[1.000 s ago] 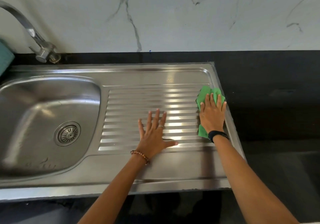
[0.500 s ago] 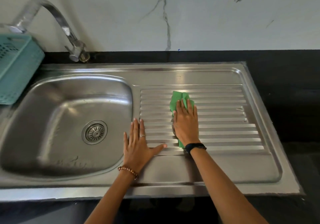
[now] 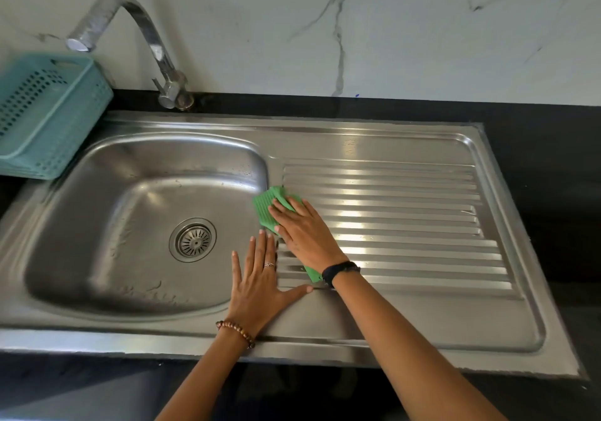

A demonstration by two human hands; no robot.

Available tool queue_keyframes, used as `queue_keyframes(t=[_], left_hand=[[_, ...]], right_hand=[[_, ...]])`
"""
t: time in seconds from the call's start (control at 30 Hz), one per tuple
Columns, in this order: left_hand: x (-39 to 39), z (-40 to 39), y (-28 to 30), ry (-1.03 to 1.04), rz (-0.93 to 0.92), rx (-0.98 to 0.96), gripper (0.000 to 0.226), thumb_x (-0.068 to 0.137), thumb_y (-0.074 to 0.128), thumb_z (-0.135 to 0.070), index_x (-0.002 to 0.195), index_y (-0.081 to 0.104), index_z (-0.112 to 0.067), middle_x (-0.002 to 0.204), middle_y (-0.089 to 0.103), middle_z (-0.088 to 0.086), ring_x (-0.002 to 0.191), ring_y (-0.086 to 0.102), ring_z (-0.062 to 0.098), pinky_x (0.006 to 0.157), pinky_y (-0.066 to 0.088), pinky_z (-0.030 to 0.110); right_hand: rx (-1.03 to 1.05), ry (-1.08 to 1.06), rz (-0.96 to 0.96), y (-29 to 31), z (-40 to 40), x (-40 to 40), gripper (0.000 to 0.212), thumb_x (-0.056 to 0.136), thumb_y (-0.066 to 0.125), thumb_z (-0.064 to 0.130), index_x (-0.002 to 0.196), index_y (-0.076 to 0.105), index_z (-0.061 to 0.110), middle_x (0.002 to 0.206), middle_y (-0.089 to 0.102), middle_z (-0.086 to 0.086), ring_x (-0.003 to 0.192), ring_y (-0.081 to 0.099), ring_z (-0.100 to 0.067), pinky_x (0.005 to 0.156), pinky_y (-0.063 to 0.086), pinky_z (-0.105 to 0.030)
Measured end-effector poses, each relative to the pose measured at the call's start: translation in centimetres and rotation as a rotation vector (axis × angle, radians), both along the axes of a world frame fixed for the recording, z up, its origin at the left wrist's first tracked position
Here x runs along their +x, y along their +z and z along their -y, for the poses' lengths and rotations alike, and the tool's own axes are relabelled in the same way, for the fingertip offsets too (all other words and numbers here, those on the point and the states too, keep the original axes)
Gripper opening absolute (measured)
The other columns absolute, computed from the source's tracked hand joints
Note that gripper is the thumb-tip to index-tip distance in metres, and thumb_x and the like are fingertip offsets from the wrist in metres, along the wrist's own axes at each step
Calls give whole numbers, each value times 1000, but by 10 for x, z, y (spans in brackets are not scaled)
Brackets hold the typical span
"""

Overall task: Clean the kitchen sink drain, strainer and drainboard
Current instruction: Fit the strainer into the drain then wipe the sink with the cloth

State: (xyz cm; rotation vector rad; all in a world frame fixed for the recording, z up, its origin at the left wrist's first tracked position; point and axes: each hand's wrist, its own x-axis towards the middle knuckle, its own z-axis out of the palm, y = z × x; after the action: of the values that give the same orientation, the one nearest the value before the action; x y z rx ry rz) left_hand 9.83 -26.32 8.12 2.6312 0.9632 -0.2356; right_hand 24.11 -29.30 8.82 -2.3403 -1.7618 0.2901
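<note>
- Your right hand lies flat, fingers straight and slightly spread, pressing a green cloth onto the left end of the ribbed drainboard, right at the edge of the sink basin.
- The cloth shows beyond your fingertips toward the basin rim, and a corner of it pokes out under your wrist beside the black wristband; nothing is pinched, the palm simply bears down on it.
- Your left hand is spread open and flat on the steel strip between basin and drainboard, thumb pointing right toward the ribs, holding nothing. It wears a ring, and a beaded bracelet sits on the wrist.
- The two hands are just beside each other, left fingertips close to the heel of the right hand.
- The drain strainer sits in the bottom of the basin, left of both hands and apart from them.
- A curved chrome faucet rises behind the basin, its spout turned left.
- A teal perforated basket stands on the black countertop at the far left, touching the sink's rim.
- A white marble-veined wall runs behind the counter.
</note>
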Motion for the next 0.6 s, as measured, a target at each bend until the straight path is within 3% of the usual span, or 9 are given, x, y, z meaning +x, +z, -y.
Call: queue_keyframes(t=[0.13, 0.4, 0.6], left_hand=[[17, 27, 6, -22, 14, 9, 120, 52, 13, -92, 138, -25, -18, 144, -32, -2, 134, -31, 18, 108, -23, 46], [96, 114, 6, -197, 82, -49, 115, 61, 26, -89, 141, -21, -21, 147, -29, -3, 136, -27, 19, 108, -22, 49], [130, 150, -2, -288, -21, -8, 115, 60, 32, -89, 136, -28, -27, 144, -34, -3, 130, -34, 23, 97, -31, 57]], right_hand=[[-22, -117, 41, -1, 32, 7, 48, 101, 22, 34, 148, 19, 20, 157, 21, 3, 146, 9, -19, 120, 1, -42], [-86, -423, 105, 1, 141, 85, 49, 101, 19, 37, 148, 15, 25, 157, 14, 8, 147, 7, -21, 117, -8, -41], [-138, -595, 155, 1, 214, 143, 49, 100, 19, 35, 148, 14, 25, 157, 14, 6, 147, 4, -22, 113, -14, -46]])
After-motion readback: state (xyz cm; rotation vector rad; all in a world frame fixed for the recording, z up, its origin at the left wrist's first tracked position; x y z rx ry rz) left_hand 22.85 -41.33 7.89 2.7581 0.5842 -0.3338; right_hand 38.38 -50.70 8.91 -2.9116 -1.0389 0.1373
